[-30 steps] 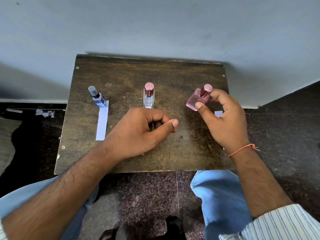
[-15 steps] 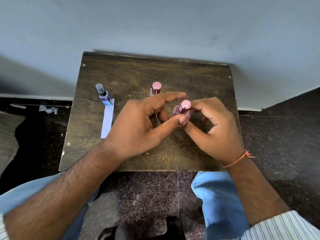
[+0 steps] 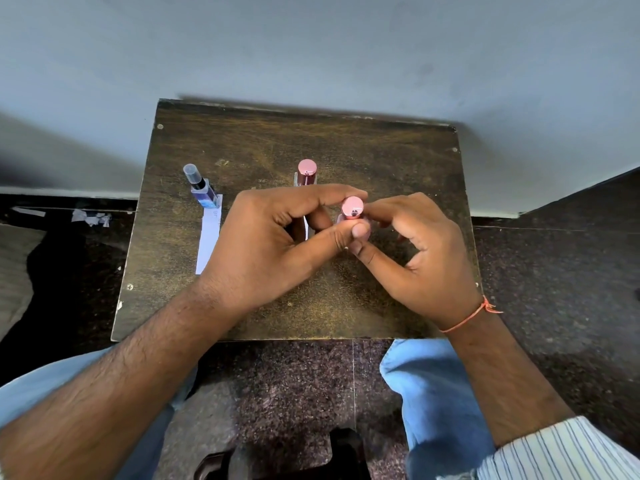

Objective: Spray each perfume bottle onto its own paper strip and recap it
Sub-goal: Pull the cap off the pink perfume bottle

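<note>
Above the middle of the small wooden table (image 3: 381,157) I hold a pink perfume bottle; its pink cap (image 3: 352,207) faces up and its body is mostly hidden by fingers. My left hand (image 3: 277,244) pinches the cap between forefinger and thumb. My right hand (image 3: 415,251) grips the bottle from below and the right. A blue bottle (image 3: 204,192) with a clear cap stands at the left on a white paper strip (image 3: 209,240). A clear bottle with a pink cap (image 3: 307,172) stands behind my left hand, with a sliver of its strip (image 3: 305,227) showing.
The table stands against a pale wall (image 3: 311,46). Dark speckled floor (image 3: 554,271) surrounds it, with paper scraps (image 3: 90,217) at the left. My knees in blue jeans (image 3: 433,393) sit below the table's near edge.
My right hand carried the pink bottle from the table's right side to the centre. My left hand rose from the table and closed its forefinger and thumb on the cap.
</note>
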Available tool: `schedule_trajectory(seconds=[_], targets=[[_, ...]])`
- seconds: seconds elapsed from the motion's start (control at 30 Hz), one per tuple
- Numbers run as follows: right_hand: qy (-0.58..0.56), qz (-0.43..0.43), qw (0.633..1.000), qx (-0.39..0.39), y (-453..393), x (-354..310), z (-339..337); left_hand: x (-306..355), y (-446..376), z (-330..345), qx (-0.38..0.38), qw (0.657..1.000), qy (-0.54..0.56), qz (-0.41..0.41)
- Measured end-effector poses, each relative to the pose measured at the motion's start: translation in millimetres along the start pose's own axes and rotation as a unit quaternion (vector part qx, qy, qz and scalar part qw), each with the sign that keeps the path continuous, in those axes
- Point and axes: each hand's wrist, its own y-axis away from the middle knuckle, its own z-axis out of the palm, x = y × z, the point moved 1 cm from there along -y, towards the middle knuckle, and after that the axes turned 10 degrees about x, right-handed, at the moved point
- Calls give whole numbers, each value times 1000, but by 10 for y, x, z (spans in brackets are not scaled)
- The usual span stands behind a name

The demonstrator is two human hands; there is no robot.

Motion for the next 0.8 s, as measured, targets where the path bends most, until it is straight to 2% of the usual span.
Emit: schedule_trajectory(seconds=[0.17, 0.37, 0.57, 0.8], targets=[[6, 21, 1000, 20, -10, 60, -25, 14, -18, -9, -33, 998, 39, 22], [-14, 83, 996, 39, -20, 262, -81, -73, 18, -38, -163, 987, -4, -12], [-35, 158, 986, 40, -9, 355, -105, -134, 108, -66, -287, 948, -128, -42], [-23, 170, 985, 24, -13, 366, -105, -190, 133, -104, -324, 923, -202, -50]])
